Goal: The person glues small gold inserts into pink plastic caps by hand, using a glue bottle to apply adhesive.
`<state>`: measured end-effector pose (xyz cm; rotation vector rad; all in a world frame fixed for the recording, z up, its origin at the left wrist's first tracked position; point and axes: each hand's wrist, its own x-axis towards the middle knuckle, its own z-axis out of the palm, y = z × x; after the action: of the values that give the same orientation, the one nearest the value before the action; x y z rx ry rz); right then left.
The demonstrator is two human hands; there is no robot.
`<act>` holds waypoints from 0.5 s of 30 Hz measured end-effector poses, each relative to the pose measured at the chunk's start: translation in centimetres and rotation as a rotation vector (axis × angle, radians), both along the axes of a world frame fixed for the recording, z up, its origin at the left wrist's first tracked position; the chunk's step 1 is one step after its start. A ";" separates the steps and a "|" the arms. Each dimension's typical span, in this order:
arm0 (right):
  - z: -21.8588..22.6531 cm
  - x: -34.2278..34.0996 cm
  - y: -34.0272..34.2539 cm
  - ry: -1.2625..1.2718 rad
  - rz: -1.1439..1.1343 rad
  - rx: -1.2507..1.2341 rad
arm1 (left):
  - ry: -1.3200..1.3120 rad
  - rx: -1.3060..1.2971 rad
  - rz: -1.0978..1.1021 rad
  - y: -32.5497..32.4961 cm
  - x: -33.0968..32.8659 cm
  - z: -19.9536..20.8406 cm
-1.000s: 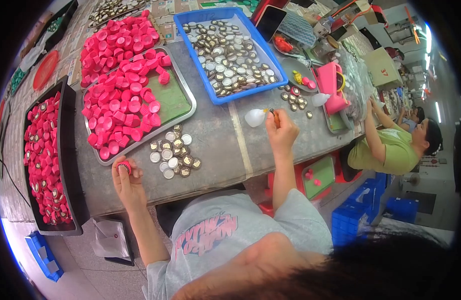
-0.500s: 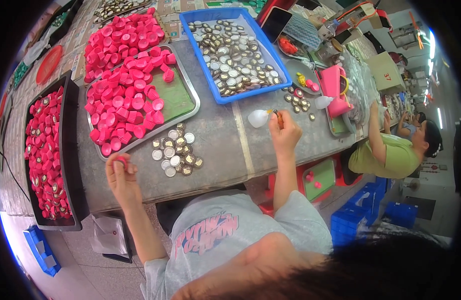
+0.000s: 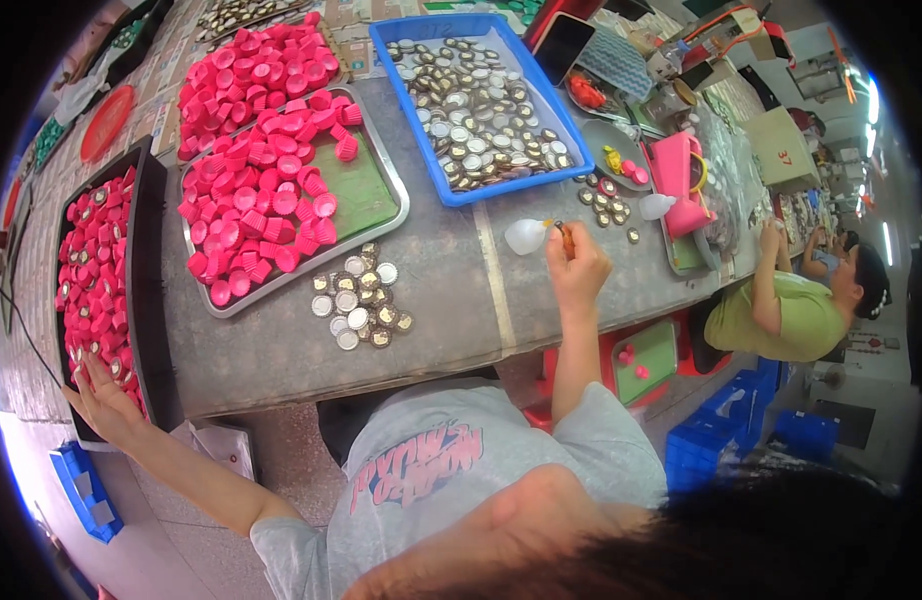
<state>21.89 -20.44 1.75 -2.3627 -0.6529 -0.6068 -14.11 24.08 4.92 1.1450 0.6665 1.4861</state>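
Observation:
My left hand [image 3: 107, 402] reaches over the near end of a long black tray [image 3: 153, 300], its fingers spread over the heap of pink fluted cups [image 3: 93, 270]. Some of these cups have round metal caps in or among them. Nothing shows gripped in that hand. My right hand [image 3: 579, 270] is closed above the table, pinching the orange-brown end at a small white squeeze bottle [image 3: 526, 237]; the bottle's rounded body points left. Between the hands lies a loose pile of gold and silver caps [image 3: 359, 300]. Part of my left fingers blends into the heap.
A metal tray [image 3: 396, 212] with pink cups over a green base stands behind the pile. Behind it sits a blue tray [image 3: 581, 165] of caps. To the right are a few caps [image 3: 606, 205], a pink container [image 3: 676, 170] and a co-worker in a green shirt [image 3: 796, 310].
My left hand has moved left from the metal tray's near corner to the black tray. The pink cup it pinched no longer shows in it. My right hand stays in place.

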 end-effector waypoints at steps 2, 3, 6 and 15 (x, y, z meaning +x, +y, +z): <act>-0.4 0.3 -0.3 0.057 -0.064 0.033 | 0.017 -0.044 0.067 1.4 -1.6 -0.9; -0.7 0.5 -0.5 0.083 -0.084 0.111 | 0.034 -0.049 0.089 1.0 -1.4 -0.8; -2.0 2.1 -2.2 0.205 -0.230 0.155 | 0.084 0.006 0.183 -1.3 0.7 -0.5; -3.9 1.8 -2.4 0.292 0.122 0.383 | 0.683 0.050 -0.415 -13.5 11.8 -2.1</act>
<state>23.74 -22.83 -2.13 -1.9847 -0.4942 -0.2925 -2.29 10.54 2.84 1.7300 0.7823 0.7502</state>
